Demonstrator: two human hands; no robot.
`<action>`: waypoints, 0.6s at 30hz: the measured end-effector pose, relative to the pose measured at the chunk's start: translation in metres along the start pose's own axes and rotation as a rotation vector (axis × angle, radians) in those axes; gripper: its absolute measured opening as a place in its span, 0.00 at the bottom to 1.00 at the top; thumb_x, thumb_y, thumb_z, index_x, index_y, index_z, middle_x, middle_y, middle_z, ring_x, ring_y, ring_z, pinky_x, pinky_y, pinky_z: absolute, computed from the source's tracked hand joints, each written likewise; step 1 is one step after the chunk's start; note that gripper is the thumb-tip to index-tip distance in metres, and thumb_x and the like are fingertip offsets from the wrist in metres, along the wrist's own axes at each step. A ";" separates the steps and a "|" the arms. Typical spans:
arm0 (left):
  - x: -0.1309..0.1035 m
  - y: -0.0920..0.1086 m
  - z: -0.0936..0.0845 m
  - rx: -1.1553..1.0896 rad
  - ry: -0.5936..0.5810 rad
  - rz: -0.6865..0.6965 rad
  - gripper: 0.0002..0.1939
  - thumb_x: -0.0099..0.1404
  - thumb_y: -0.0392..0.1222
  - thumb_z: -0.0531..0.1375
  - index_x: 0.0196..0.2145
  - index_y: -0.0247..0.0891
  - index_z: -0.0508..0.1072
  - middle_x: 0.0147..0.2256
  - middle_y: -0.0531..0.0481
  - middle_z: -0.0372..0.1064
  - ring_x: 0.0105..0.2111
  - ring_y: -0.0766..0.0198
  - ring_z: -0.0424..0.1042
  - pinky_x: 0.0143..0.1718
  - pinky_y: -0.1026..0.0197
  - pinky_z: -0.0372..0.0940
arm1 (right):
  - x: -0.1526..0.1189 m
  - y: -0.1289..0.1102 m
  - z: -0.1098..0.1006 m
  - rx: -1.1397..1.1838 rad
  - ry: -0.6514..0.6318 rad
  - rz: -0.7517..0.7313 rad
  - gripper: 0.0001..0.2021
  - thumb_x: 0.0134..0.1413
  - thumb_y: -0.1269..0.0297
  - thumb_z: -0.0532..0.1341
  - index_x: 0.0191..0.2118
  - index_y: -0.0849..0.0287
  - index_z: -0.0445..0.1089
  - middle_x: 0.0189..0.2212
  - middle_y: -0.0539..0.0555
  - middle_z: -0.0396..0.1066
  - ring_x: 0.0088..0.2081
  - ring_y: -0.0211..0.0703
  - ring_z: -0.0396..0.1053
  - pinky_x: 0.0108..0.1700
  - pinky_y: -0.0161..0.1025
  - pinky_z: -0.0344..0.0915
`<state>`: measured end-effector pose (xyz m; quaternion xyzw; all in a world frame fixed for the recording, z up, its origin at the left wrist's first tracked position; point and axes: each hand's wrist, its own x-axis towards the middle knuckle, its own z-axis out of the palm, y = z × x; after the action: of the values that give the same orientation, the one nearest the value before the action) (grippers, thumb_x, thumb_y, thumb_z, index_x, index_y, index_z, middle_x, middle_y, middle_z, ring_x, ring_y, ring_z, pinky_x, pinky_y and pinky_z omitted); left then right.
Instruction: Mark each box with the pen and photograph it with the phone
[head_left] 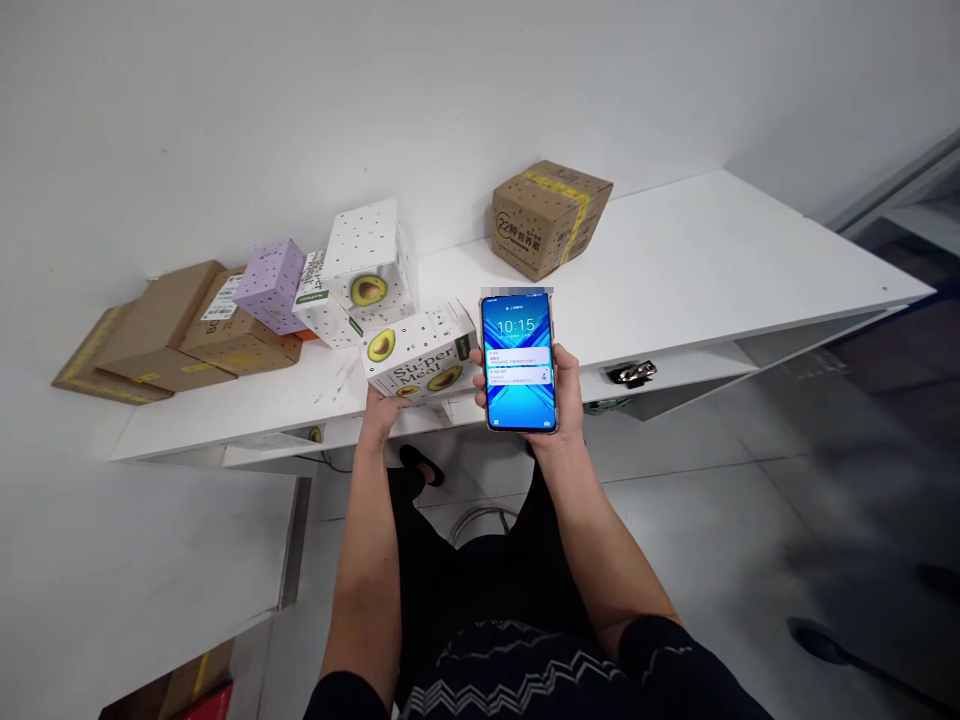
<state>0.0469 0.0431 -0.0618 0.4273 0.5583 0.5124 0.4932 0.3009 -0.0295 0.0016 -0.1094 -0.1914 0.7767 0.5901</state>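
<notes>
My right hand [568, 395] is closed around a smartphone [519, 400], its lit blue lock screen facing me and showing 10:15. The fingertips curl over the phone's left edge. At the front edge of the white counter, my left hand [384, 412] grips the lower left part of a white box [416, 350] printed with avocados and "Super Meal". This box is tilted, and most of the left fingers are hidden by it. Just behind it stands another white avocado box [364, 250]. The phone is close to the box's right end.
On the counter [675, 260], a brown carton [551, 215] with yellow tape stands against the wall. A lilac box [271, 285] and several brown cartons [169, 315] line the left. A shiny dark item [634, 374] lies on the shelf below. The wall bounds the back.
</notes>
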 end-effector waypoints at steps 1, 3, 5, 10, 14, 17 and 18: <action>0.000 0.001 0.000 0.001 -0.001 -0.002 0.32 0.31 0.31 0.69 0.40 0.38 0.71 0.36 0.47 0.76 0.44 0.47 0.74 0.52 0.41 0.67 | 0.000 -0.001 -0.001 -0.003 0.009 -0.006 0.31 0.53 0.39 0.55 0.55 0.56 0.65 0.51 0.61 0.76 0.51 0.58 0.75 0.43 0.57 0.77; 0.000 0.002 0.001 0.002 0.004 -0.002 0.31 0.31 0.31 0.69 0.38 0.38 0.71 0.36 0.47 0.77 0.44 0.47 0.75 0.52 0.41 0.68 | -0.001 -0.003 -0.004 -0.010 0.023 -0.018 0.30 0.53 0.40 0.55 0.54 0.56 0.66 0.51 0.61 0.76 0.50 0.58 0.75 0.43 0.57 0.77; 0.001 0.002 0.001 0.004 0.020 -0.006 0.32 0.30 0.31 0.69 0.38 0.38 0.71 0.36 0.47 0.76 0.44 0.47 0.74 0.52 0.41 0.68 | -0.001 -0.005 -0.007 -0.016 0.035 -0.032 0.30 0.54 0.40 0.55 0.54 0.56 0.66 0.50 0.60 0.76 0.50 0.57 0.75 0.43 0.56 0.77; 0.002 0.002 0.001 0.015 0.046 -0.021 0.33 0.28 0.31 0.70 0.38 0.38 0.70 0.36 0.47 0.76 0.45 0.45 0.74 0.52 0.39 0.68 | -0.001 -0.009 -0.018 0.002 0.056 -0.061 0.29 0.55 0.41 0.55 0.56 0.56 0.66 0.49 0.59 0.77 0.45 0.55 0.78 0.41 0.54 0.78; 0.002 0.002 0.002 0.001 0.054 -0.034 0.34 0.28 0.31 0.71 0.38 0.38 0.70 0.36 0.46 0.77 0.46 0.43 0.75 0.51 0.38 0.70 | -0.001 -0.012 -0.026 0.053 0.025 -0.068 0.29 0.56 0.43 0.56 0.57 0.58 0.65 0.50 0.60 0.77 0.41 0.52 0.78 0.40 0.51 0.78; 0.002 0.002 0.002 -0.004 0.057 -0.024 0.34 0.27 0.32 0.72 0.38 0.38 0.70 0.36 0.47 0.77 0.45 0.44 0.75 0.51 0.38 0.70 | -0.001 -0.014 -0.030 0.050 0.021 -0.073 0.30 0.56 0.43 0.56 0.58 0.58 0.65 0.50 0.60 0.77 0.41 0.51 0.78 0.40 0.49 0.78; 0.002 0.003 0.002 -0.001 0.058 -0.023 0.34 0.27 0.32 0.72 0.38 0.38 0.70 0.36 0.47 0.77 0.44 0.44 0.75 0.52 0.38 0.70 | -0.001 -0.015 -0.031 0.040 0.029 -0.073 0.30 0.56 0.43 0.56 0.57 0.58 0.65 0.50 0.60 0.77 0.41 0.51 0.78 0.39 0.49 0.78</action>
<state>0.0481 0.0451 -0.0595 0.4054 0.5768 0.5192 0.4830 0.3268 -0.0215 -0.0203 -0.1016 -0.1711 0.7566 0.6229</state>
